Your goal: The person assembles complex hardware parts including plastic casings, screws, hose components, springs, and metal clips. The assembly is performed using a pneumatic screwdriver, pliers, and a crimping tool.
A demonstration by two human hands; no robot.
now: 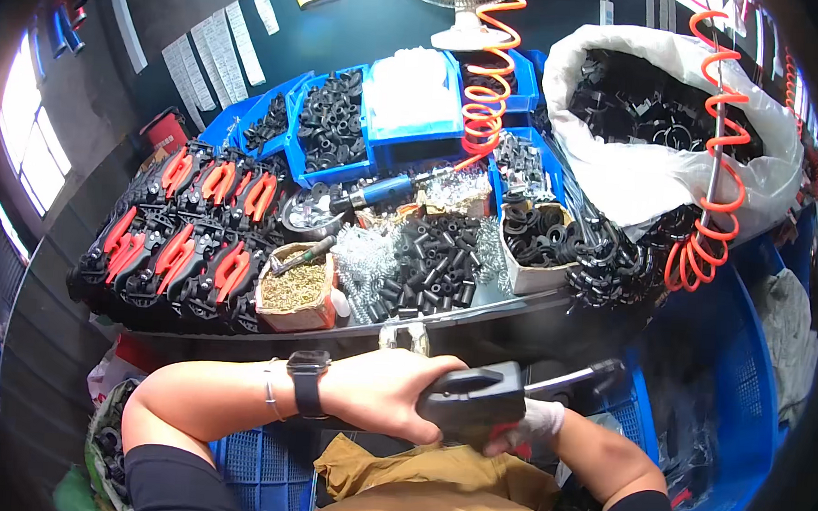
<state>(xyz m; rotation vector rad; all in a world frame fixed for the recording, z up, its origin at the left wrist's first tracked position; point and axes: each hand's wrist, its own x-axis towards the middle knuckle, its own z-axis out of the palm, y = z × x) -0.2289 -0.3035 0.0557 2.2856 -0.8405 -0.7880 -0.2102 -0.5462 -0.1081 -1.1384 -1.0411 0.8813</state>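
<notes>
My left hand (385,391), with a dark watch on its wrist, is wrapped round the near end of a black plastic housing (486,400) held above my lap. A metal rod (564,380) sticks out of the housing to the right and ends in a dark, blurred tip. Below the rod my right hand (539,422), partly covered by a pale glove, has its fingers closed at a red part on the underside of the housing. What exactly those fingers grip is half hidden. A small metal fixture (405,336) sits at the bench edge just beyond my left hand.
Black assemblies with red handles (176,251) are stacked at the left. Blue bins (331,163) of parts, black sleeves (432,266), springs (367,263) and a blue power driver (382,191) cover the bench. Orange coiled hoses (484,121) hang down. A white sack (634,189) stands right.
</notes>
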